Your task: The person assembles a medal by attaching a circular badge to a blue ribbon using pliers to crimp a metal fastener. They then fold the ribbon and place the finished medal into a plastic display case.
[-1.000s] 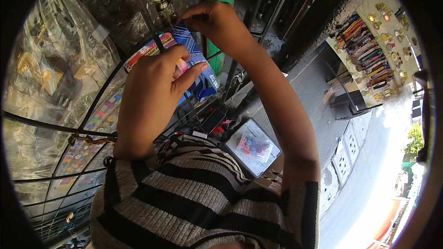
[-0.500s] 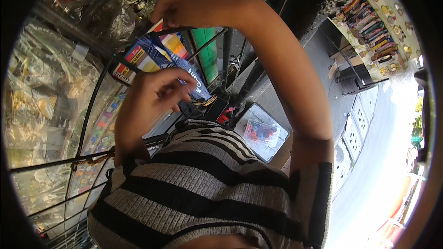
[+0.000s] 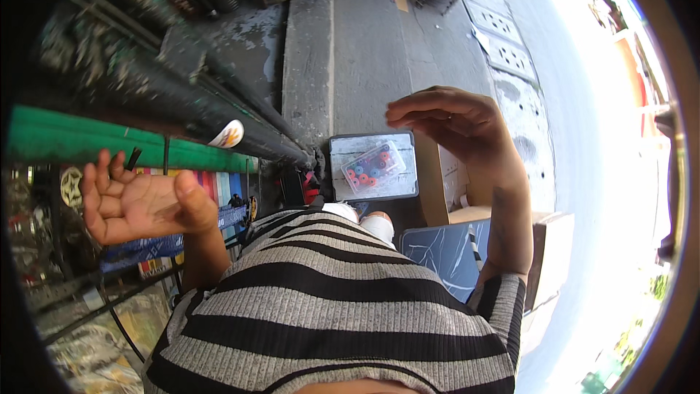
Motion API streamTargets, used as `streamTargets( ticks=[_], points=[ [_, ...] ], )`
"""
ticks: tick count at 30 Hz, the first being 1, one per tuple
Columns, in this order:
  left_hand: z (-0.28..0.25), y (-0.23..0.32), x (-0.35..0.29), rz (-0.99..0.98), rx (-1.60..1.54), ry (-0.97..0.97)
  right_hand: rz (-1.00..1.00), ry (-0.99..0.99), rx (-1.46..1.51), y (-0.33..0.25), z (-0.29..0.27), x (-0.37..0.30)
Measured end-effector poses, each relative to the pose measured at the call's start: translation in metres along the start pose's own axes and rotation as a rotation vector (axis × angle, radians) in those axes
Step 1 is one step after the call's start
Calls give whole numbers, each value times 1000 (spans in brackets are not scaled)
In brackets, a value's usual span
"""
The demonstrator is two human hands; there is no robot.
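Note:
My left hand [image 3: 149,208] is raised at the left with its palm up, its fingers loosely curled and apart, and nothing visible on the palm. Just below and behind it runs a blue lanyard [image 3: 131,254] with white print, hanging by colourful boxes on the rack. Out to the right, my right hand [image 3: 463,124] is held in the air, fingers stretched and slightly bent, with no object visible in it. Between the hands and lower down, a clear plastic box [image 3: 373,168] with several red and blue ring-shaped pieces rests on a pale dark-edged square top [image 3: 339,147].
A green beam [image 3: 44,138] and a dark post [image 3: 240,113] with a sticker stand at the left. Plastic-wrapped goods [image 3: 87,343] hang on a wire rack. An open cardboard box [image 3: 434,190] and a blue marbled board [image 3: 430,244] are at the right, beside the pavement [image 3: 364,44].
My view has swung right, away from the rack. Both hands have come off the boxes and lanyard area; the right hand has moved far right, and the left has turned palm up.

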State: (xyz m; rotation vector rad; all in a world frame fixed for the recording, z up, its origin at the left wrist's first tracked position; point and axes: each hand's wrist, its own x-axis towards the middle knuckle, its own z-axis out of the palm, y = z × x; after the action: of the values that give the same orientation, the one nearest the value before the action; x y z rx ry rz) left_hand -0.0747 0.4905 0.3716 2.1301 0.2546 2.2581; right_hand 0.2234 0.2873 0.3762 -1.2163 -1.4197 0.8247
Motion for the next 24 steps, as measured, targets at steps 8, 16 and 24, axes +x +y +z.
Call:
streamTargets(
  ticks=[8,16,24],
  points=[
    [50,-15,6,-252,-181,-92,1026,541,-395,175,13,-288],
    [66,2,13,-303,-84,-69,1451,394,-338,250,132,-354],
    [63,10,15,-512,-103,-49,1287,102,98,287,50,-348]
  ],
)
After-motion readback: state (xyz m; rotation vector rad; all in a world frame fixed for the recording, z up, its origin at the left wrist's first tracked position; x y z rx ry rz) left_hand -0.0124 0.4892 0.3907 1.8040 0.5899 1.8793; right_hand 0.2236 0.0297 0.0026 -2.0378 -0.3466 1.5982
